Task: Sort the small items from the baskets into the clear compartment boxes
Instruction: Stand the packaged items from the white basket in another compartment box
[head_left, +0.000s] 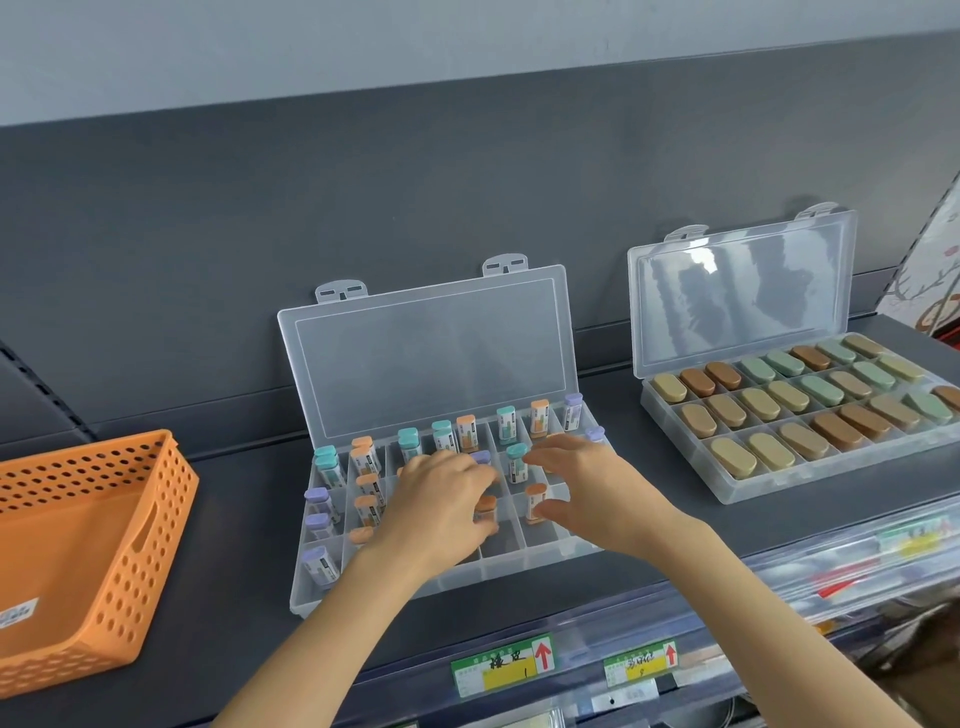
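Note:
A clear compartment box (511, 564) lies open on the dark shelf, its lid (431, 353) leaning back. Small tubes with teal, orange and purple caps stand in its cells, among them a teal one (506, 423) at the back and a purple one (321, 564) at the front left. My left hand (441, 506) reaches into the middle cells, fingers curled round an orange-capped tube (487, 506). My right hand (579, 483) hovers over the right cells with fingers spread, its thumb beside another orange-capped tube (535, 500). An orange perforated basket (130, 525) sits at the left.
A second open clear box (769, 483) at the right holds rows of tan, brown and green oval pieces (758, 402). The dark back panel (311, 218) rises behind both boxes. Price labels (501, 667) line the shelf's front edge, with more stock below.

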